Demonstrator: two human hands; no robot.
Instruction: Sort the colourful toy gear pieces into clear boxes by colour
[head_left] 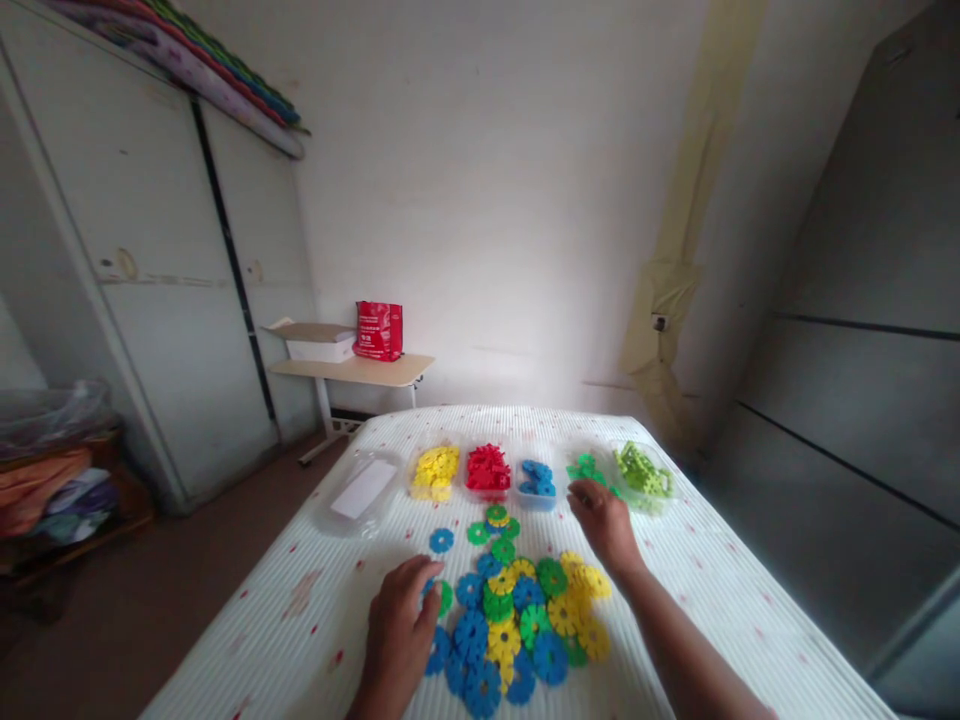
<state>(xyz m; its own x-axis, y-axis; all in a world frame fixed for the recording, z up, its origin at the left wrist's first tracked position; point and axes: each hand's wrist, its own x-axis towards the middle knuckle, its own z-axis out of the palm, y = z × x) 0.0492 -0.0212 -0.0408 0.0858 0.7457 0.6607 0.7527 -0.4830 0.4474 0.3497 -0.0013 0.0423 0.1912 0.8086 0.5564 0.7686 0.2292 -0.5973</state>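
A mixed heap of blue, yellow and green notched plastic discs (501, 636) lies on the white tablecloth between my hands. My left hand (401, 625) is at the heap's left side, thumb and curved fingers apart, close to a green disc (445, 598). Farther forward, my right hand (606, 522) hovers at the near edge of the tub of green discs (586, 466), fingers bent together; whatever they pinch is hidden. To its left stand clear tubs of blue discs (537, 478), red pieces (488, 469) and yellow pieces (435, 471). Light green pieces (643, 470) fill the rightmost tub.
A clear plastic lid or bag with a white card (364, 489) lies at the table's left. One blue disc (442, 540) sits apart from the heap. Beyond, a small desk (360, 370) bears a red bag (379, 331) and a white box (321, 346). Cabinets flank both sides.
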